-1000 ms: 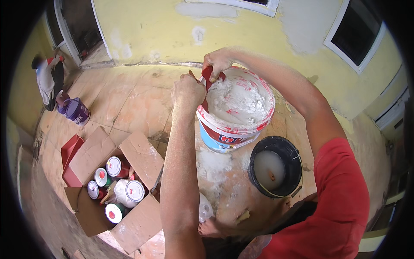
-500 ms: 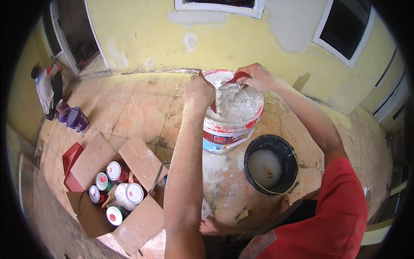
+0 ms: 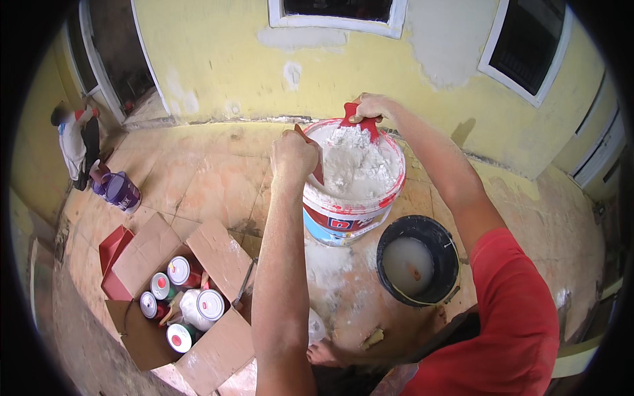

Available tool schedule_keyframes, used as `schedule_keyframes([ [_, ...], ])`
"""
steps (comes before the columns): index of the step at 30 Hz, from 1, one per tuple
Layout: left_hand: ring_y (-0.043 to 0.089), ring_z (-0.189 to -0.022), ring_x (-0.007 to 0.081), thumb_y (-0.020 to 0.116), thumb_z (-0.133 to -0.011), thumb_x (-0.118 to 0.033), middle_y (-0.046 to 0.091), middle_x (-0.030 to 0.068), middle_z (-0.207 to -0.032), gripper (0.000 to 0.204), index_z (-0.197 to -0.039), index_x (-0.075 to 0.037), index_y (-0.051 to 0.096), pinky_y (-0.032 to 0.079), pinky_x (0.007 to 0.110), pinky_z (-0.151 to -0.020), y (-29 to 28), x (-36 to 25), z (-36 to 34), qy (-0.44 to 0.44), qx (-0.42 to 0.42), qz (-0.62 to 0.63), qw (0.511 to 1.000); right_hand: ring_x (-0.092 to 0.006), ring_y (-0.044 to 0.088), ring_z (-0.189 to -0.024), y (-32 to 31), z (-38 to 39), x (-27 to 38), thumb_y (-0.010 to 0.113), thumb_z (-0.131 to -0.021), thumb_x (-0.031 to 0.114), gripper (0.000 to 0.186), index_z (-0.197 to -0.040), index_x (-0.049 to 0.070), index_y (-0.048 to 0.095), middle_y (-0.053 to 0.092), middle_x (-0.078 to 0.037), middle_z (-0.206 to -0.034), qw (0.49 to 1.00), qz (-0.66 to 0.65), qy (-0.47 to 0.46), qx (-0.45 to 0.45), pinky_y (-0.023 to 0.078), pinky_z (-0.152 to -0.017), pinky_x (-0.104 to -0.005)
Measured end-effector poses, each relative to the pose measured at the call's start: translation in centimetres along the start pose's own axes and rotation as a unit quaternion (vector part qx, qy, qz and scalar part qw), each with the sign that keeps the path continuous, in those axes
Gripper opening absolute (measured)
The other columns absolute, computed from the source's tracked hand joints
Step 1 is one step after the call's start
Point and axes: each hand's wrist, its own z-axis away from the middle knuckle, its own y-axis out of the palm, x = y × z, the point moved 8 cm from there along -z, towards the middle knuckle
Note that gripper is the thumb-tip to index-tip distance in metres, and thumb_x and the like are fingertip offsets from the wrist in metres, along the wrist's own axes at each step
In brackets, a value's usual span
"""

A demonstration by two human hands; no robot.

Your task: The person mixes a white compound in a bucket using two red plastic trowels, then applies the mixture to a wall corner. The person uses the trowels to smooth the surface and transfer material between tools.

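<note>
A large white bucket with a red-smeared rim stands in front of me, filled with thick, lumpy white putty. My left hand is closed around a red putty scraper at the bucket's left rim, its blade angled down along the putty. At the far rim my right hand pinches a second red putty scraper, whose lower edge meets a heap of putty. White dust coats both forearms.
Right of the putty bucket stands a black bucket with cloudy liquid. An open cardboard box of paint cans lies at left, beside a red tray. Farther left, a person crouches by a purple bucket. A yellow wall rises behind.
Both hands have moved apart: the left shifted left and slightly down, the right moved left to the far rim. The right scraper now stands more upright, and putty is heaped before it.
</note>
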Motion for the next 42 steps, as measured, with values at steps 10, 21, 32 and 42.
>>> schedule_keyframes([
  [10,0.069,-0.113,0.0456,0.061,-0.089,-0.019,0.071,0.0333,-0.115,0.041,-0.117,0.011,0.064,0.054,0.050,-0.101,-0.2,1.5,-0.5,-0.028,-0.008,-0.009,1.000,-0.0203,0.074,-0.089,2.6,6.2,6.4,0.080,-0.084,0.022,0.034,-0.116,0.012,0.077,0.078,-0.008,-0.096,0.971,0.061,-0.213,0.087,0.058,-0.078,-0.0389],
  [21,0.069,-0.113,0.0453,0.065,-0.090,-0.023,0.071,0.0322,-0.116,0.045,-0.120,0.010,0.064,0.055,0.050,-0.099,0.5,0.9,-0.7,-0.013,-0.005,-0.028,0.999,-0.0195,0.076,-0.071,-0.2,3.5,6.4,0.072,-0.091,0.015,0.031,-0.121,0.007,0.072,0.076,-0.012,-0.089,0.965,0.054,-0.255,0.034,0.062,-0.061,-0.0344],
  [32,0.069,-0.115,0.0441,0.064,-0.090,-0.024,0.070,0.0311,-0.120,0.045,-0.121,0.008,0.065,0.055,0.049,-0.099,1.1,1.6,-1.6,-0.033,0.016,-0.019,0.999,-0.0274,0.075,-0.100,2.2,-2.5,10.6,0.077,-0.080,0.011,0.047,-0.126,0.008,0.070,0.076,-0.012,-0.109,0.906,0.313,-0.277,0.067,0.062,-0.075,-0.0450],
  [42,0.068,-0.118,0.0412,0.066,-0.089,-0.023,0.071,0.0289,-0.120,0.042,-0.119,0.006,0.068,0.055,0.048,-0.100,0.3,1.2,-0.7,-0.030,0.011,-0.029,0.999,-0.0278,0.072,-0.096,-0.7,-0.7,1.2,0.080,-0.083,0.018,0.044,-0.124,0.006,0.069,0.073,-0.011,-0.111,0.974,0.191,-0.072,0.094,0.061,-0.067,-0.0419],
])
